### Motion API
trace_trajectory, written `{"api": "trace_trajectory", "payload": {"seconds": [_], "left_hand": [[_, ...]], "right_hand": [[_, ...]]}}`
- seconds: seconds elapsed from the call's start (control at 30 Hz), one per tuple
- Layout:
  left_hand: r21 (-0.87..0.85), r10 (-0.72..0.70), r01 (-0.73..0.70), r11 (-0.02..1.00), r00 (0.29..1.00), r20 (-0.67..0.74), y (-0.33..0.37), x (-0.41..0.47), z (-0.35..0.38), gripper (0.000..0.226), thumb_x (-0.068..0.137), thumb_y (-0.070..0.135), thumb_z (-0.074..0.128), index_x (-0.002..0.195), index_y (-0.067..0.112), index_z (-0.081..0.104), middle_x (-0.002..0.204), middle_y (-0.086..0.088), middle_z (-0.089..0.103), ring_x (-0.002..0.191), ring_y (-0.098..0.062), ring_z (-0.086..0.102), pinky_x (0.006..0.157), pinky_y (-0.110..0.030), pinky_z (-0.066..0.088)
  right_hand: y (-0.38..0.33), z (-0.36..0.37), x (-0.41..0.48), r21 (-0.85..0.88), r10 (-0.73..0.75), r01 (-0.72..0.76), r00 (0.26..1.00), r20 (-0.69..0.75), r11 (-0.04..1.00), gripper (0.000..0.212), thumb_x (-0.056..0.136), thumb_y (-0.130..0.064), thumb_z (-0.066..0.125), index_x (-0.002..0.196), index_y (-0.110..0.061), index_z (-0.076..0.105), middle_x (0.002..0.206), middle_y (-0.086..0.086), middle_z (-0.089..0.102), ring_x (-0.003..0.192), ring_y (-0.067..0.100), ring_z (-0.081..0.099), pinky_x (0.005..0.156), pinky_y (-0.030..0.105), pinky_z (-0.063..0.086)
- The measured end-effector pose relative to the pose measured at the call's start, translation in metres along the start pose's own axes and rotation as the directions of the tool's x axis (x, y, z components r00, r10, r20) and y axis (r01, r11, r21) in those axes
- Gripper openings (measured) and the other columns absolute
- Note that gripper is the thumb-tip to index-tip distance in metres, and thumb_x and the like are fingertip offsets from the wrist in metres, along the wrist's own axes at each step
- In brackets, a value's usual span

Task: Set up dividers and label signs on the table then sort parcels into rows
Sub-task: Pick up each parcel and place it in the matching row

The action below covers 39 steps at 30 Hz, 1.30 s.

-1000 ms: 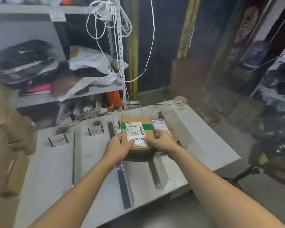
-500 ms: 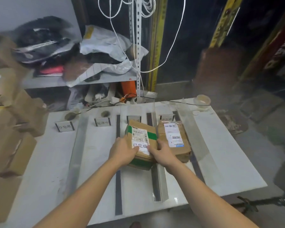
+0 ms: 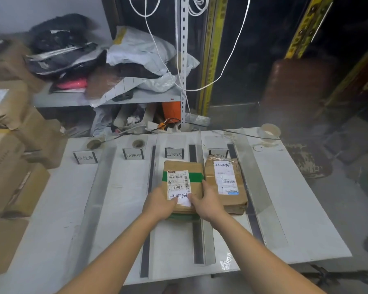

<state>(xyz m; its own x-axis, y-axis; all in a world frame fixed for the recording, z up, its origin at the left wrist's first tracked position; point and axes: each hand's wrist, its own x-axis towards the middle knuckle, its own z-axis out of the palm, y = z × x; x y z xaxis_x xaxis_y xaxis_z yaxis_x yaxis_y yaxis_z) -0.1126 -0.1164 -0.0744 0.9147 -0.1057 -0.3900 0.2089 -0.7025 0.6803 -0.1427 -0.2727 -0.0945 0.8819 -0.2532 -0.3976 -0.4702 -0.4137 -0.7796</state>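
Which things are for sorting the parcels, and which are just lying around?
For the job:
the green-taped parcel, held by the left hand and right hand; the parcel beside it; the label signs; the dividers; the table.

Just lying about:
the tape roll at the table's corner; the hanging white cord; the bags on the shelf.
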Motion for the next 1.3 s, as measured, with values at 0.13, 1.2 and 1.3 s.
{"api": "trace_trajectory", "payload": {"seconds": [0.13, 1.2, 1.3], "left_hand": [[0.021, -0.021, 0.021, 1.0, 1.0, -0.01, -0.001, 0.006, 0.005, 0.042, 0.088, 0.019, 0.067, 0.128, 0.021, 0.058, 0.124, -0.001, 0.066, 0.107, -0.023, 0.062, 0.088, -0.031, 0.052], [0.021, 0.164, -0.166, 0.986, 0.93, -0.328, 0.021, -0.029, -0.118, 0.063, 0.09, 0.034, 0.067, 0.144, 0.016, 0.041, 0.141, -0.004, 0.052, 0.128, -0.024, 0.049, 0.1, -0.035, 0.042], [0.25, 0.196, -0.093, 0.964, 0.883, -0.427, 0.013, -0.056, -0.158, 0.061, 0.09, 0.043, 0.063, 0.143, 0.022, 0.041, 0.14, -0.003, 0.054, 0.124, -0.027, 0.052, 0.096, -0.038, 0.047]], "right_hand": [[0.0, 0.007, 0.005, -0.087, 0.003, -0.002, 1.0, 0.007, 0.996, 0.069, 0.097, -0.026, 0.06, 0.155, -0.011, 0.024, 0.145, 0.006, 0.051, 0.131, 0.028, 0.051, 0.108, 0.039, 0.043], [-0.109, -0.037, -0.031, -0.22, -0.312, 0.31, 0.95, 0.027, 0.925, 0.076, 0.088, -0.037, 0.072, 0.152, -0.024, 0.033, 0.154, -0.001, 0.042, 0.138, 0.022, 0.044, 0.103, 0.034, 0.043], [-0.144, -0.029, -0.047, -0.322, -0.458, 0.458, 0.885, 0.079, 0.829, 0.075, 0.09, -0.041, 0.069, 0.153, -0.022, 0.032, 0.155, 0.0, 0.04, 0.139, 0.022, 0.041, 0.108, 0.037, 0.039]]}}
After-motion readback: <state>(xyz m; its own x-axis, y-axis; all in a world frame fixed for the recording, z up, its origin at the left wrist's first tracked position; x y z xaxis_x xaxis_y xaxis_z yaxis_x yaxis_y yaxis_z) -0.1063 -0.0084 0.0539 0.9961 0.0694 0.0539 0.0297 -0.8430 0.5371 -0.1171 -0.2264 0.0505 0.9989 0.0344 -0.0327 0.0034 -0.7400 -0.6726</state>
